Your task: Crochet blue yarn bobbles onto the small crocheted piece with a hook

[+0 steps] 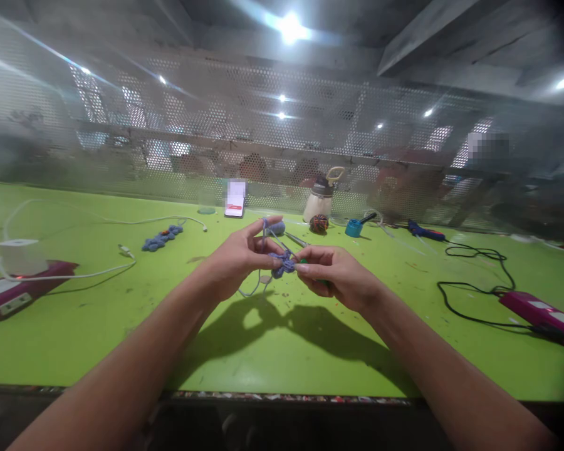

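Over the middle of the green table, my left hand pinches a small purple-blue crochet piece between thumb and fingers. A strand of yarn runs over its raised index finger and hangs in a loop below. My right hand meets the piece from the right, thumb and index finger pressed together at its edge. It is closed around a green-handled crochet hook, mostly hidden by the fingers. Behind the hands lies a purple-blue yarn roll, with a thin pointed metal tool beside it.
A finished crochet strip lies left. At the back stand a phone, a bottle, a dark yarn ball and a blue round container. A glue gun and power strips with cables lie toward the sides.
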A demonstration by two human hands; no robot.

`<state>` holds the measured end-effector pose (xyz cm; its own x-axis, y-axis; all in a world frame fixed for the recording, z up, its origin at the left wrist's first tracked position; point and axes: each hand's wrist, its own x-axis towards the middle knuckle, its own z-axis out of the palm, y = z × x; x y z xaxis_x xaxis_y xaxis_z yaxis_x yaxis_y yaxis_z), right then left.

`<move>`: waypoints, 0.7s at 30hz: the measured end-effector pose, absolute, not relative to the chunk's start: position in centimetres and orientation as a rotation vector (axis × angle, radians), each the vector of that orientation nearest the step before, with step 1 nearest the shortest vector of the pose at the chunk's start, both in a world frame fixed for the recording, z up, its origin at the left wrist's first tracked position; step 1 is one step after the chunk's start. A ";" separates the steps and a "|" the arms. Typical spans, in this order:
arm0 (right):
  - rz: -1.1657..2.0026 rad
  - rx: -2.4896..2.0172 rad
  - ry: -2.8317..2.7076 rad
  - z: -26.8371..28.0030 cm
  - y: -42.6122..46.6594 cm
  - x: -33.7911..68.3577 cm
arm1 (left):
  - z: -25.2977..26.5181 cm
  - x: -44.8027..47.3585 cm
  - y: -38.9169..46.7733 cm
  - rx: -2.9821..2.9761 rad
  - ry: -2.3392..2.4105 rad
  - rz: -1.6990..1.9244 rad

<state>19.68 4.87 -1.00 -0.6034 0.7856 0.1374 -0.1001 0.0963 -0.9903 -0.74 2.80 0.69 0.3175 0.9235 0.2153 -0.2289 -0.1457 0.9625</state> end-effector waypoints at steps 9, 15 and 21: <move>1.544 -0.690 -1.673 -0.9 5.1 19.8 | 0.7 -0.7 2.7 1.354 0.764 1.172; 1.500 -0.689 -1.638 -0.7 4.9 19.8 | 0.7 -0.6 2.7 1.358 0.760 1.184; 1.430 -0.673 -1.669 -1.0 4.6 19.6 | 0.7 -0.4 2.5 1.338 0.780 1.190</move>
